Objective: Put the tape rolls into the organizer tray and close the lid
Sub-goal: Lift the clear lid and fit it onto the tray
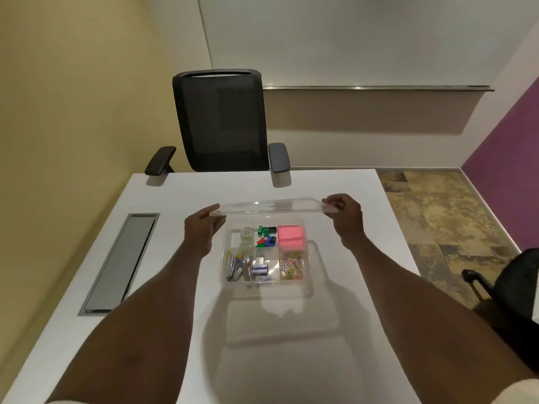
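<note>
- Nearest, two bare forearms reach in from 6 o'clock over the white table [163, 199].
- Past them sits the clear organizer tray [306, 259], open on top. The tape rolls [246, 237], clear and hard to make out, seem to lie in its 10 o'clock compartment, with pink sticky notes [291, 238] at 2 o'clock and paper clips [291, 266] at 4 o'clock.
- Farther on, the left hand [201, 228] and right hand [345, 218] are well apart, each clamped on one end of the clear lid [271, 206], held above the tray's 12 o'clock edge.
- Risk, as I judge it: lowered askew, the lid could catch one wall and shove the tray; the thin pinches could slip.
- A black chair [221, 121] stands at 12 o'clock.
</note>
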The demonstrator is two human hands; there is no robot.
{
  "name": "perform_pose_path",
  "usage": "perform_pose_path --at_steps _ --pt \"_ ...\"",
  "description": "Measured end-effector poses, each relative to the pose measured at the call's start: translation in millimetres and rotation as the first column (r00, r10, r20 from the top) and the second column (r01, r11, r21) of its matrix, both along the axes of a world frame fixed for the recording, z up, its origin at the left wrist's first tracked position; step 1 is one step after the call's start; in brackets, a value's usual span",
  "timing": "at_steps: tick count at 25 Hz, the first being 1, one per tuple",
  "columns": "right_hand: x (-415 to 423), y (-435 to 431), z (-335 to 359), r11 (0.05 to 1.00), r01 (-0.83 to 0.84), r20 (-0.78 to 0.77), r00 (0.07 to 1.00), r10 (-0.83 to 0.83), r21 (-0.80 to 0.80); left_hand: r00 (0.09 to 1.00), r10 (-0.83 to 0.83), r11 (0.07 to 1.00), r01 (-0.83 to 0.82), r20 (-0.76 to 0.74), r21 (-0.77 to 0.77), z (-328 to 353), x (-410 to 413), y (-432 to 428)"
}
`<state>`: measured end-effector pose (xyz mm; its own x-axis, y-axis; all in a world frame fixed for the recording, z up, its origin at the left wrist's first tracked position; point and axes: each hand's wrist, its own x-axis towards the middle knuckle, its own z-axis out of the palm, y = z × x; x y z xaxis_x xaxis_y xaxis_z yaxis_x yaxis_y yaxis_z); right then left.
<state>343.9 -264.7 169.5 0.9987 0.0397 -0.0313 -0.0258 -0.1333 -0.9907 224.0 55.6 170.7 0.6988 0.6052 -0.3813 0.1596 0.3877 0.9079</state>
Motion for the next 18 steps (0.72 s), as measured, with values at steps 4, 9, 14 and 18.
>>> perform_pose_path --at_steps 4,9,14,18 --pt "-5.4 12.0 -1.8 0.987 0.056 -0.158 0.987 -0.031 0.153 1.0 -0.001 0.981 0.007 0.03 -0.192 4.1 -12.1 27.4" --pt "-13.3 15.5 -11.9 0.996 0.045 -0.243 0.97 -0.026 0.071 0.996 -0.081 0.991 0.077 -0.039 -0.106 -11.2 -22.3 37.5" --pt "-16.1 16.6 -26.2 0.995 0.024 -0.27 0.962 -0.051 -0.1 0.968 -0.206 0.975 0.192 -0.14 -0.113 -39.7 -29.1 42.1" --pt "-18.6 20.4 -49.6 0.955 -0.057 -0.302 0.953 -0.035 -0.291 0.957 -0.141 0.99 0.143 -0.253 -0.01 -68.3 -27.8 31.5"
